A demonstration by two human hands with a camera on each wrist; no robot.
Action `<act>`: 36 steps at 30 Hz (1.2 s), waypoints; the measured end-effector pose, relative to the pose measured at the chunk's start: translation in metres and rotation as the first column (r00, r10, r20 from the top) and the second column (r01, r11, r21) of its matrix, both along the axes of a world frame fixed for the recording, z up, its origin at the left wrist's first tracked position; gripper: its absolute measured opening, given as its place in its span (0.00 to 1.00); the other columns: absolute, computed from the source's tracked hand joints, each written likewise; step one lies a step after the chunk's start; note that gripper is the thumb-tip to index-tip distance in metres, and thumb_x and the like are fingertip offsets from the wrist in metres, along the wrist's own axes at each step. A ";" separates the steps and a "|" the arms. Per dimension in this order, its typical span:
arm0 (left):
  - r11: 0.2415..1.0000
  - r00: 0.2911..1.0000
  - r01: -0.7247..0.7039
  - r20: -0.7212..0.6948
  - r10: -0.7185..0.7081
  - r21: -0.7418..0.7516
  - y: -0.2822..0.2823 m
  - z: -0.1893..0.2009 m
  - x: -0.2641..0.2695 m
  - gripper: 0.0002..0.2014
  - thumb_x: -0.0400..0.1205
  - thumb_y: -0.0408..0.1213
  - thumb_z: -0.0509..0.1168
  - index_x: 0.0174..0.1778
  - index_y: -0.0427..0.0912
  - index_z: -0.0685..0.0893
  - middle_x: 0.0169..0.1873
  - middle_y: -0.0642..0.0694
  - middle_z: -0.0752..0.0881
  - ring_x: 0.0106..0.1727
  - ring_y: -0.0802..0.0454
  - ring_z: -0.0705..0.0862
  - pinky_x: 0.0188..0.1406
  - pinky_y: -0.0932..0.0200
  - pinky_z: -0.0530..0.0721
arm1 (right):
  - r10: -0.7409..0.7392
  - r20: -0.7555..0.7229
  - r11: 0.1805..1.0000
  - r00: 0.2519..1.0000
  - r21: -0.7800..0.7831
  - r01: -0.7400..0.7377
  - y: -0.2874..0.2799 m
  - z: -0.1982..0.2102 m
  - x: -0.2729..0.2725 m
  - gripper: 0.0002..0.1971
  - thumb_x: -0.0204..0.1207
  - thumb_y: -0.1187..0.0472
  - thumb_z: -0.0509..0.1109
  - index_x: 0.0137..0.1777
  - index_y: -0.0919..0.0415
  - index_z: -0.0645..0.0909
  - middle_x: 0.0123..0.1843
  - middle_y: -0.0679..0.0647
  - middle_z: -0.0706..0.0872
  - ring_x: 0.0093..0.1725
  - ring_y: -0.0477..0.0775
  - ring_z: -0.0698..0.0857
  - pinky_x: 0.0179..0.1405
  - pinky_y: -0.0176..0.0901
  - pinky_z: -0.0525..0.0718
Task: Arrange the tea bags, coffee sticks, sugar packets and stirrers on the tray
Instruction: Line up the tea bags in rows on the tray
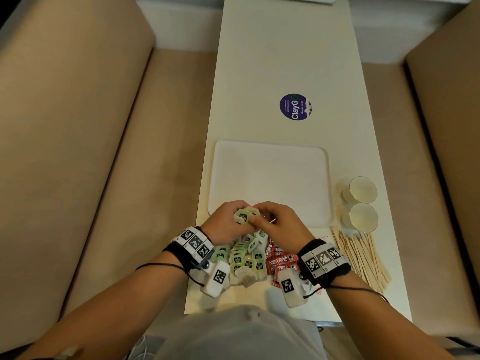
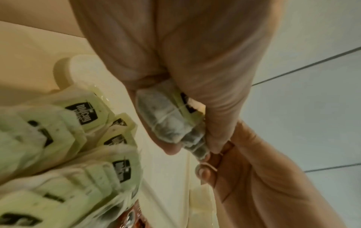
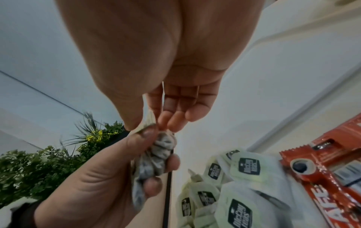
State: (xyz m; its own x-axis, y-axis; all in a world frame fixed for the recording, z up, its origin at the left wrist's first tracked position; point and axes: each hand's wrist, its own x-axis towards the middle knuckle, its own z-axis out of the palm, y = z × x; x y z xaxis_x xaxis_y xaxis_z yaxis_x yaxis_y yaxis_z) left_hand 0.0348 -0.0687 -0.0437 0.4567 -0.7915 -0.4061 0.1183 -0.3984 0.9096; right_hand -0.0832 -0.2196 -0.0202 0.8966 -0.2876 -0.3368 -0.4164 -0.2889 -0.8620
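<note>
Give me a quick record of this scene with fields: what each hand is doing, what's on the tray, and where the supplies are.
left hand: grips a bunch of tea bags
right hand: pinches the same bunch
tray: white, nothing on it yet
tea bag pile: on the table, near side of tray
coffee sticks: red, right of the pile
stirrers: fanned on the table, far right
cups: two, right of the tray
sugar packets: cannot tell

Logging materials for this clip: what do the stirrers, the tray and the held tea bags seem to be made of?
Stirrers: apparently bare wood, pale tan, matte thin sticks. Tray: probably white plastic or melamine, smooth with rounded rim. Tea bags held in left hand: thin translucent filter paper, dark leaves showing through.
</note>
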 end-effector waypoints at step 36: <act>0.876 0.904 -0.419 0.205 0.376 0.240 -0.023 -0.054 0.154 0.13 0.78 0.44 0.77 0.56 0.47 0.85 0.38 0.48 0.89 0.31 0.53 0.86 0.31 0.53 0.87 | -0.105 -0.096 0.990 0.990 -0.100 0.096 -0.067 -0.082 0.172 0.07 0.82 0.54 0.72 0.47 0.56 0.89 0.39 0.49 0.89 0.41 0.53 0.87 0.46 0.45 0.84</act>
State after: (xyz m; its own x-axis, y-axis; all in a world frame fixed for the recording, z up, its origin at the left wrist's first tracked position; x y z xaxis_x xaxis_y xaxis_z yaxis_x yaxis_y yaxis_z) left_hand 0.1893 -0.0914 -0.0974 0.7804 -0.3982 -0.4821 0.1930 -0.5799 0.7915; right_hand 0.0886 -0.2865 -0.1018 0.8244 -0.4094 -0.3907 -0.5307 -0.3194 -0.7851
